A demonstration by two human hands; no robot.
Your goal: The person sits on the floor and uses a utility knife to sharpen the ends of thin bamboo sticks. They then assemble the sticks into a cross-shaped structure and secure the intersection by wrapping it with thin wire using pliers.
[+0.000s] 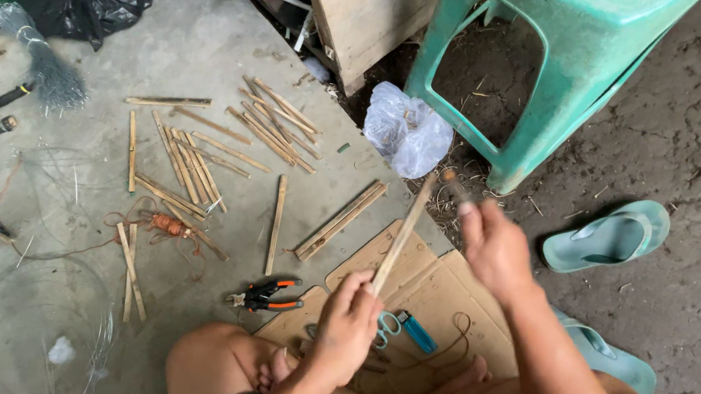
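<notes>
Bare knees frame my view; my left hand has its fingers closed around a bamboo stick, upright over the cardboard. My right hand pinches its blurred top end. I judge the work partway: many cut sticks already lie on the floor, this one unfinished.

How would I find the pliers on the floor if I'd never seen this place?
Start at the big green plastic stool, then look down and left to the person's left hand gripping a bamboo stick. Just left of that hand, on the grey concrete beside the cardboard, lie the pliers. Their orange and black handles stand out from the plain tan sticks around them.
</notes>
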